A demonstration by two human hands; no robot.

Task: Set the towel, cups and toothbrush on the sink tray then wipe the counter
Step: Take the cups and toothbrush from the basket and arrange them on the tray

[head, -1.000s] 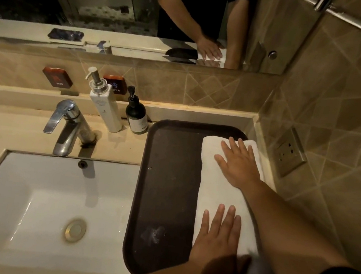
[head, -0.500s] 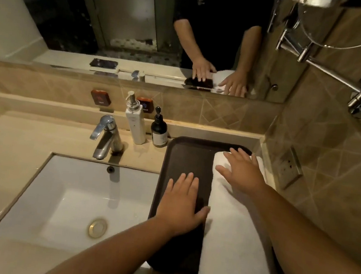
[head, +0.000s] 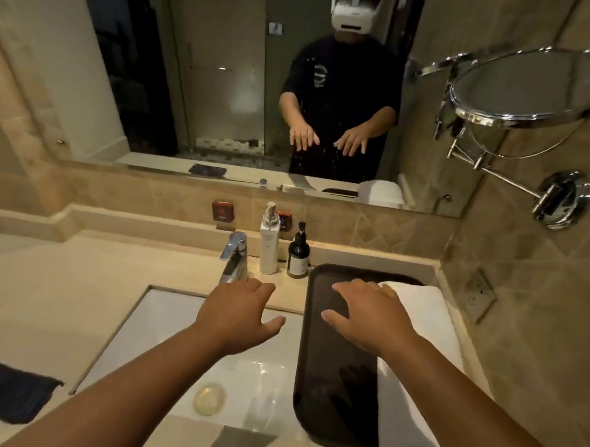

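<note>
A folded white towel [head: 420, 333] lies along the right side of the dark tray [head: 328, 403], which sits on the counter to the right of the sink. My right hand [head: 371, 316] hovers palm down over the tray's far half, fingers spread, just left of the towel and holding nothing. My left hand [head: 239, 312] is open above the far right corner of the white basin [head: 148, 335], empty too. A dark cloth [head: 2, 392] lies flat on the beige counter [head: 39, 290] at the near left. No cups or toothbrush are in view.
A chrome tap [head: 234, 257], a white pump bottle [head: 269, 246] and a small dark pump bottle [head: 298, 258] stand behind the basin. A wall socket [head: 478, 295] and a swing-arm round mirror [head: 533, 88] are on the right tiled wall. The big mirror reflects a person.
Both hands have lifted off the towel and tray and moved left; the left hand now hangs over the basin. The camera has tilted up and back, showing more of the counter and mirror.
</note>
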